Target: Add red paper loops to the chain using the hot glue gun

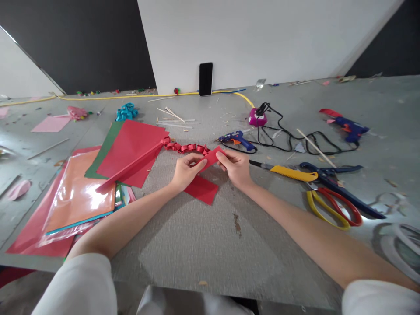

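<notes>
A small red paper strip is pinched between my two hands, just above the table. My left hand grips its left end between thumb and fingers, and my right hand holds the right end the same way. Under and in front of my left hand lies another red paper piece, flat on the table. A curled red paper chain runs leftward from behind my hands to a stack of red paper sheets. Whether the chain joins the held strip is hidden by my fingers.
Beyond my right hand lies a blue glue gun, its cord leading to a purple power adapter. A yellow-handled cutter, blue pliers and scissors lie right. Plastic-wrapped coloured paper sits left. A phone leans against the wall.
</notes>
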### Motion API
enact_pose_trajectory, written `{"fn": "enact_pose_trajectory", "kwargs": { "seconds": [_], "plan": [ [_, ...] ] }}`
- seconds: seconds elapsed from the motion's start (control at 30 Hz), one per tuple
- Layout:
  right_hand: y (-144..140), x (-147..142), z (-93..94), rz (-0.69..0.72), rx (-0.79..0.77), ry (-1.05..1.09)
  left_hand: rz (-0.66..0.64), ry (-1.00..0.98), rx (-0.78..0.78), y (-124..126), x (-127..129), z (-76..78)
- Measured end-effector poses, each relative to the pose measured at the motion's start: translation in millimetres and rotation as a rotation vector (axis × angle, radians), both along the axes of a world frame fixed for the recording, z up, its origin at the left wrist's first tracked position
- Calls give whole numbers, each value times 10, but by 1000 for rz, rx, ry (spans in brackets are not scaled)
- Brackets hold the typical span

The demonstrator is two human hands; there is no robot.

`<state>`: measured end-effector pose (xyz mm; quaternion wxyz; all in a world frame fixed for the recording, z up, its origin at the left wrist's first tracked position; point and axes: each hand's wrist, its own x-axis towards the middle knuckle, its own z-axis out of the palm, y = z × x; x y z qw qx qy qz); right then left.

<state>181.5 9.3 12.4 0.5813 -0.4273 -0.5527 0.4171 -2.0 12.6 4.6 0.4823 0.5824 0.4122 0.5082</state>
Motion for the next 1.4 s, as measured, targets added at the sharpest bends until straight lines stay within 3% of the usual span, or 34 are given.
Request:
{"fn": "enact_pose_trajectory", "kwargs": {
  "seconds": [0.6,0.9,1.4],
  "plan": [
    [-21,15,1,45,6,-65,-6,41,73,18,-16,5],
    [-61,-14,100,41,3,-81,-35,12,15,4,-17,2],
    [46,14,-37,-24,27,87,-24,57,-6,22,-11,-25]
  ]
}}
